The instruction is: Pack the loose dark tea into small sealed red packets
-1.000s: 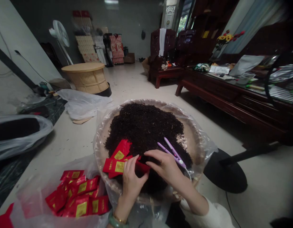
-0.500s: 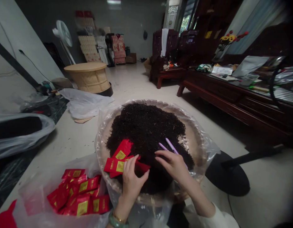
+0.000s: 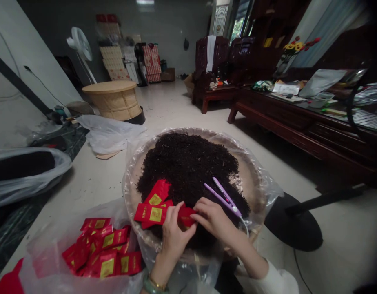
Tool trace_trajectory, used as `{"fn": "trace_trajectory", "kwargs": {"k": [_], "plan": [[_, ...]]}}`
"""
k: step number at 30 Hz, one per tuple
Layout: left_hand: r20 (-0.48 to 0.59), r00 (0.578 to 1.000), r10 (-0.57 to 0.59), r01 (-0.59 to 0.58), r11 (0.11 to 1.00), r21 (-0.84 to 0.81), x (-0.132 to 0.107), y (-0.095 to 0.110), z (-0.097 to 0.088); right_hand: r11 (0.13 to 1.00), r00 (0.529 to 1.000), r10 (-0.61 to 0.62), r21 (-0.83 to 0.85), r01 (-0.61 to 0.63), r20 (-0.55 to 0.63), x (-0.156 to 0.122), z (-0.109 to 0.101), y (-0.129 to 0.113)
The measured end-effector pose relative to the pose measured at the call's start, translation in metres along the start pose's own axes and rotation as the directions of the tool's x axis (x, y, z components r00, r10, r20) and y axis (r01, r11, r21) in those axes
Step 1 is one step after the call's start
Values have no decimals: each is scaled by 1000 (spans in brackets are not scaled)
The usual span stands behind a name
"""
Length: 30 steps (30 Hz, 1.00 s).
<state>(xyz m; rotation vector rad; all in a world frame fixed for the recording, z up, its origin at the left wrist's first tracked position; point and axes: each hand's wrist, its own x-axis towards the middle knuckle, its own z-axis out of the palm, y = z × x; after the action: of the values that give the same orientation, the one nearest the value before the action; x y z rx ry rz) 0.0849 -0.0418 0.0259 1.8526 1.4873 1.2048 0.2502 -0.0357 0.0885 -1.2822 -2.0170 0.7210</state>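
Both hands are over the near side of a round, plastic-lined basket (image 3: 258,179) heaped with dark loose tea leaves (image 3: 191,159). Between them is a red packet (image 3: 186,216). My left hand (image 3: 175,228) is closed on its left side, thumb and fingers curved round it. The fingertips of my right hand (image 3: 211,218) pinch its right edge. More red packets with gold labels (image 3: 150,213) lie on the leaves left of my left hand. A purple clamp-like heat sealer (image 3: 227,198) with a white cord rests opened on the leaves beyond my right hand.
Several filled red packets (image 3: 107,249) lie on a plastic bag at the lower left. Another bag (image 3: 61,167) of dark leaves stands at the far left. A black round stand base (image 3: 294,224) is right of the basket, below a long wooden table (image 3: 298,122).
My right hand has moved left and its fingers have closed on the red packet's edge, uncovering more of the purple sealer. My left hand has shifted slightly right, still holding the packet.
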Motion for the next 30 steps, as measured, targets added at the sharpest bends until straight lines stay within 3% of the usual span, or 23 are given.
{"fn": "trace_trajectory", "kwargs": {"k": [2,4,8,12,14,16,18,21,25,28,30], "plan": [[67,993,-98,106,987,-121,1,0,0,998,1000,29,60,-29,-6,2,-2,3],[208,954,-214,267,924,-274,4,0,-3,993,999,49,112,-46,-20,3,-6,6],[533,793,-294,546,732,-408,11,4,-11,984,997,75,165,-74,-1,3,-11,14],[616,720,-321,605,724,-330,10,7,-14,978,991,93,198,-73,-95,4,-14,21],[659,660,-361,662,695,-282,7,8,-14,977,989,86,205,-60,-123,4,-15,22],[705,596,-385,718,649,-252,5,8,-16,975,995,54,218,-35,-79,3,-16,21],[737,559,-379,740,630,-237,5,8,-20,976,999,31,214,-26,-22,2,-18,21],[755,548,-360,718,666,-203,8,6,-27,982,999,36,184,-40,22,2,-22,21],[734,591,-333,646,740,-184,13,4,-30,978,999,41,206,-45,22,1,-24,22],[671,650,-357,650,719,-247,12,4,-24,957,986,101,285,-60,-132,-2,-14,20],[601,692,-399,655,697,-292,8,5,-18,931,942,184,356,-75,-281,-6,-1,18]]}}
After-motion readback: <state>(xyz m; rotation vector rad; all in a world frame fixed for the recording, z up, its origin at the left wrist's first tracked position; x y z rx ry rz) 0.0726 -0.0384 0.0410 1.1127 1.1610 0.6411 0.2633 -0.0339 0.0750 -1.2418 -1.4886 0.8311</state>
